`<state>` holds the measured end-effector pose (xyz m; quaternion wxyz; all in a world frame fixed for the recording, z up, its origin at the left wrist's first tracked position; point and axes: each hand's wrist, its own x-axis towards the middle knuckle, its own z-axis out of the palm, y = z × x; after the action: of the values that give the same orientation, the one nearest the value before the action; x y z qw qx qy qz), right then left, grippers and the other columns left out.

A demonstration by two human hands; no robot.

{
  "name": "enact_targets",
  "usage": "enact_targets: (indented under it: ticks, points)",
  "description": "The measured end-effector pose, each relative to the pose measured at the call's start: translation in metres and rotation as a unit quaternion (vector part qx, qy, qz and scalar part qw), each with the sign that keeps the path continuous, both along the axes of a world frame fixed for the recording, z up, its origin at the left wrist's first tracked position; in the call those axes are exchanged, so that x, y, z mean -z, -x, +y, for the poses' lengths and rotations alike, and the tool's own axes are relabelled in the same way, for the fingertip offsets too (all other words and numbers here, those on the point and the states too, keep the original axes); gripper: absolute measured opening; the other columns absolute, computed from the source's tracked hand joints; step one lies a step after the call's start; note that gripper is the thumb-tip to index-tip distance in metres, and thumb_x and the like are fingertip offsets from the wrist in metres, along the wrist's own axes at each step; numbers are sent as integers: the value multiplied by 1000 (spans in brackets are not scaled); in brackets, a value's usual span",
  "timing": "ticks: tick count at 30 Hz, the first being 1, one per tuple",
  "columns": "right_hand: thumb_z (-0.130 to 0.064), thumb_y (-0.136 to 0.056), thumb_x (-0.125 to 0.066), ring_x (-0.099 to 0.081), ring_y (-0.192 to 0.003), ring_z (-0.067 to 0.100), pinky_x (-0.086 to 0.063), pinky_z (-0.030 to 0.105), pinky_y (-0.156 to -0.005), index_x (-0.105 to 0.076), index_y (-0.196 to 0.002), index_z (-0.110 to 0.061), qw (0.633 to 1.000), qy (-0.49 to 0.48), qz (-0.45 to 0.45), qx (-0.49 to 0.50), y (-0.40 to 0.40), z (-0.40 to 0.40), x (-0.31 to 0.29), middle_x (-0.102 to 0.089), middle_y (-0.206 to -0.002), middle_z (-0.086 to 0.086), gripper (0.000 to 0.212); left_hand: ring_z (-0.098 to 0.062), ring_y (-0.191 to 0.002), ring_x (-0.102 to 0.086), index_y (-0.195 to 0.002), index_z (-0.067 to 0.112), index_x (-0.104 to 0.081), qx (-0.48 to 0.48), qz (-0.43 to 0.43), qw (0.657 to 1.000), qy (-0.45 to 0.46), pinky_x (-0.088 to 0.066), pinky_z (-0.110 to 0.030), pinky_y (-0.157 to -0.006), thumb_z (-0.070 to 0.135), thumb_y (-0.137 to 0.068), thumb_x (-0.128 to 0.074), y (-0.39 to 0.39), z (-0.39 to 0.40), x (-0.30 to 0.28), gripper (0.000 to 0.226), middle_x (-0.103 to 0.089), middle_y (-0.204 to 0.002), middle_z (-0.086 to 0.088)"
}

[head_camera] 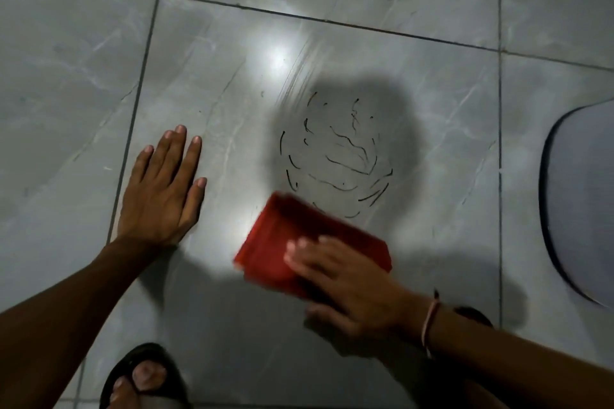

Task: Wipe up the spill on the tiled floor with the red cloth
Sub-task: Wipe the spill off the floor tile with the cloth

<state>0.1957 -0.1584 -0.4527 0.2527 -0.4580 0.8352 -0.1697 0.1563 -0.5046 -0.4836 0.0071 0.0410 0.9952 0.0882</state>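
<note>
1. Right hand [349, 282] lies flat on the cloth [299, 242], fingers spread and pressing down. No pinch, nothing curled around it; the hold is by palm pressure only.
2. Left hand [162, 189] is open, palm on the floor [83, 93], holding nothing. It looks like a brace.
3. The cloth sits on the big grey tile, its far corner just touching the near edge of the spill [335, 156] (thin dark curved streaks in a rough oval).
4. Handling, my guess: folded fabric, soft and light, no stiffness of its own. It should slide easily on a glossy, wet tile and may bunch or unfold if pushed from one edge. Best held as now, a flat hand over its middle.
5. Orientation: a folded rectangle lying flat. Long axis runs from far-left to near-right; one short end points toward the spill's left side. Its edges are blurred (it is likely in motion).
</note>
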Motion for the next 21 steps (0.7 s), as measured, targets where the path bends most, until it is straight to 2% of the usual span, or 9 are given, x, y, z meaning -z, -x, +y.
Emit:
enact_targets:
  ticks: [3, 5, 7, 9, 11, 14, 17, 19, 21]
  points:
    - [-49, -105, -37, -44, -149, 24, -38, 46, -124, -37, -159, -15, 995, -3, 58, -83, 0, 4, 7, -49, -160, 9, 64, -33, -163, -19, -166, 4, -26, 7, 2, 1000, -13, -15, -51, -131, 37, -106, -31, 0, -2, 1, 69, -21, -175, -18]
    - [-47, -103, -45, -45, -149, 27, -36, 46, -125, -42, -157, -14, 993, 22, 63, -102, 36, 2, 9, -48, -160, 11, 63, -33, -163, -19, -166, 5, -27, 8, 10, 1000, -17, -12, -46, -131, 38, -106, -32, 1, -4, 1, 68, -21, -175, -18]
    - [-52, -102, -47, -35, -155, 30, -24, 45, -129, -37, -159, -13, 996, 13, 85, -21, 92, -4, 11, -37, -166, 14, 70, -32, -163, -19, -166, 5, -27, 6, 12, 1000, -13, -5, -39, -132, 37, -106, -33, 0, -4, 1, 68, -21, -175, -17]
    - [-56, -103, -44, -16, -161, 31, -12, 48, -132, -22, -163, -11, 986, -27, 100, 127, 168, -13, 10, -18, -172, 16, 78, -32, -163, -18, -166, 5, -26, 4, 9, 1000, -10, -4, -38, -132, 37, -106, -33, 0, -4, 1, 69, -20, -175, -17]
    - [-60, -105, -34, -6, -162, 32, -8, 52, -133, -8, -165, -6, 964, -53, 92, 245, 240, -26, 4, -6, -174, 18, 85, -31, -163, -17, -166, 5, -25, 5, 7, 1000, -5, -7, -43, -132, 37, -106, -33, 1, -4, 1, 69, -19, -176, -16]
    - [-66, -104, -26, -2, -163, 30, -4, 51, -133, -3, -164, -4, 938, -83, 85, 325, 295, -40, 1, -1, -174, 18, 89, -31, -164, -16, -167, 6, -25, 5, 8, 1000, -5, -10, -46, -132, 37, -106, -34, 2, -5, 2, 68, -18, -176, -16]
    - [-69, -101, -27, 0, -162, 31, -5, 53, -133, -3, -164, -4, 957, -76, 80, 268, 260, -50, 1, 0, -174, 18, 94, -31, -163, -17, -166, 6, -26, 4, 8, 1000, -3, -12, -48, -132, 37, -106, -34, 0, -4, 1, 68, -20, -176, -16]
    - [-71, -97, -33, 0, -162, 32, -9, 54, -132, -5, -164, -3, 983, -52, 73, 161, 186, -47, 5, -1, -174, 18, 100, -31, -163, -18, -166, 6, -27, 3, 7, 1000, -5, -13, -48, -132, 37, -106, -35, 1, -4, 1, 68, -20, -175, -16]
    - [-75, -92, -39, -3, -163, 29, -7, 51, -133, -9, -165, -6, 999, -4, 42, 31, 74, -37, 10, -6, -175, 15, 105, -31, -163, -17, -166, 6, -27, -1, 5, 1000, -10, -14, -50, -132, 37, -106, -36, 1, -4, 0, 68, -20, -175, -16]
